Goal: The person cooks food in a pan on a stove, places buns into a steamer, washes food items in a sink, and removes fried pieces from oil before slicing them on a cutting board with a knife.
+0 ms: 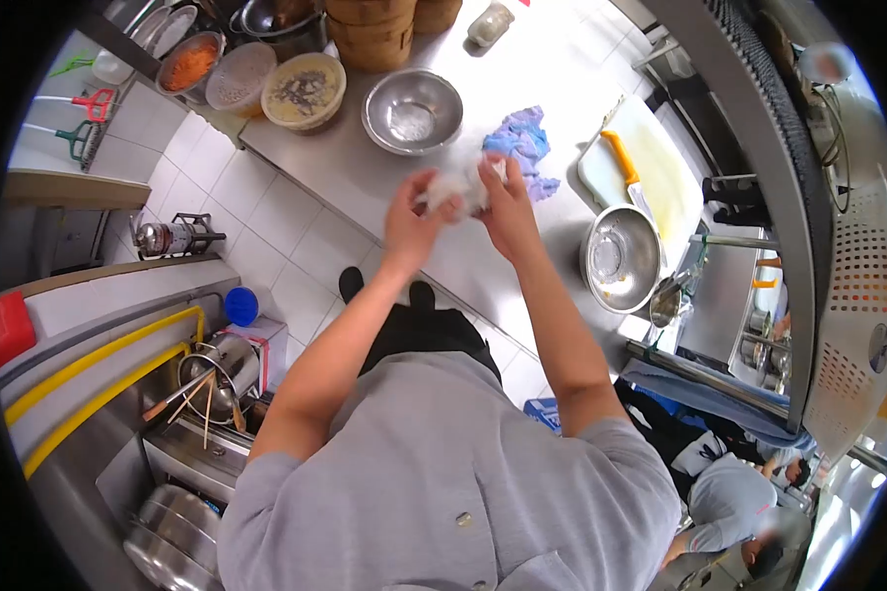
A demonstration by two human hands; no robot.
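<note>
So both hands are busy with the same thing: a small, white, crumpled, soft-looking piece [451, 189], smeared by motion blur, so I can't tell what it's made of. The left grip [411, 222] has its fingers curled round one side, and the right grip [508, 205] is closed on the other, with the white piece right between the two, over the bare metal worktop [335, 167]. Just beyond the grips is a round, shiny metal bowl [438, 103] with something whitish in the bottom. Right behind the right grip there's a crumpled purple-and-blue cloth-like bundle [524, 138]. Further right of that grip, a yellow-handled knife [621, 156] lies on a white cutting board [672, 187], and a second shiny metal bowl [644, 244] stands by the board's near edge.
</note>
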